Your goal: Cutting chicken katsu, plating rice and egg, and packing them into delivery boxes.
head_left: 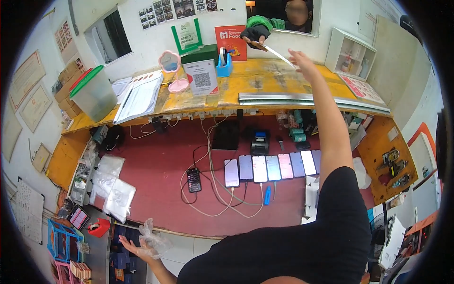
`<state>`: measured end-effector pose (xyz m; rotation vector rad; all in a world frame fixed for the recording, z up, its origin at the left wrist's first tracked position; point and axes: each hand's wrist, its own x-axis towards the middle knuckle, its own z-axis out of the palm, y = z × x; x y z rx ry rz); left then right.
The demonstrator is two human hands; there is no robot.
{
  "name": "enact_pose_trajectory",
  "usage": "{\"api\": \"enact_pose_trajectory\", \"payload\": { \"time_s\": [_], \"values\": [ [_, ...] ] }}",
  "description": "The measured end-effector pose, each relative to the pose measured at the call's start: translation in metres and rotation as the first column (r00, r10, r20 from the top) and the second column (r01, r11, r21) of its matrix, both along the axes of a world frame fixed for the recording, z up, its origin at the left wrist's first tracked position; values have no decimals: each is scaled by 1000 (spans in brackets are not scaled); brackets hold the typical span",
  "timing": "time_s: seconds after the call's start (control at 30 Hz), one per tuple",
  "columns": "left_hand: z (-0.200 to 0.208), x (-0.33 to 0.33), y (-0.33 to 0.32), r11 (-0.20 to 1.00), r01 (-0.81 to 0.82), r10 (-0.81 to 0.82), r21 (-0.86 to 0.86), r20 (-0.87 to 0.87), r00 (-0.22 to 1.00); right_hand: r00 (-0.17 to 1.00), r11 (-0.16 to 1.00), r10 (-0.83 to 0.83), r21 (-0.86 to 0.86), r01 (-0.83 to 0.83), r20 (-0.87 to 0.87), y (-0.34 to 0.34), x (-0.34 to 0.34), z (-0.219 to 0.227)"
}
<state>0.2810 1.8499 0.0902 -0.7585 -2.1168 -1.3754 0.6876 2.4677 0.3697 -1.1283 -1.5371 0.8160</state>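
At the window over the counter, my right hand (305,66) reaches out to a thin white flat item (279,56). Its near end meets my fingers, which look closed about it. Another person's hand in a dark glove (256,37) with a green sleeve holds the far end. Whether the item is a phone or folded paper I cannot make out. Low at the left, my left hand (137,248) is held palm up with its fingers apart. Crumpled clear plastic (154,241) clings around its thumb side.
Several phones (260,169) lie in a row on the red lower shelf, some with charging cables. A black phone (194,180) lies left of them. The yellow counter (265,75) bears a metal rail (274,100), a tape dispenser (224,64), papers (138,97) and a green-lidded tub (94,97).
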Motion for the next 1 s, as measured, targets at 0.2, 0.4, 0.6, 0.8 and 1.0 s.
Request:
{"api": "enact_pose_trajectory", "payload": {
  "time_s": [0.2,0.4,0.6,0.8,1.0],
  "values": [
    [27,18,43,998,28,-29,-56,-25,999,741,801,443,-148,-580,-505,23,-21,-13],
    [46,30,75,989,119,-120,-91,-7,993,702,845,511,138,-517,-496,27,-28,-52],
    [50,43,87,975,193,-193,-112,7,981,782,855,482,407,-322,-394,3,-30,-70],
    [53,54,110,962,243,-244,-123,7,970,720,821,536,471,-323,-441,-1,-21,-75],
    [46,61,123,950,304,-301,-72,57,952,675,794,593,458,-400,-438,-9,-27,-75]
  ]
}}
